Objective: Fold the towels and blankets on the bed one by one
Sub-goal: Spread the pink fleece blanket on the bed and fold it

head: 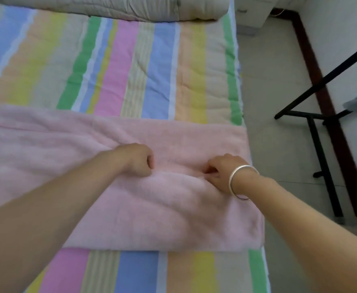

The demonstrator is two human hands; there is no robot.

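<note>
A pink towel (173, 208) lay flat across the bed (131, 70), on top of the striped sheet, near the person's side and close to the right edge of the bed. It was spread out like that so it could be folded neatly. The side of it nearest the person looked thicker, as if one part was already laid over another, so the folding seemed to be about halfway done. Both hands were on the middle of the towel, near each other. The left hand (136, 160) was curled tight and held a bit of the soft cloth. The right hand (218, 173), with a silver bracelet (243, 167) on its wrist, pinched the cloth too, and a small bump of towel rose up between the two hands. They probably held the edge at two spots so it would stay straight when lifted. The next move would likely need both hands to go together, or the towel could end up crooked. A grey quilt (109, 7) sat rolled up at the far end of the bed, maybe waiting its turn. A black rack (322, 161) stood on the floor (268, 81) beside the bed.
</note>
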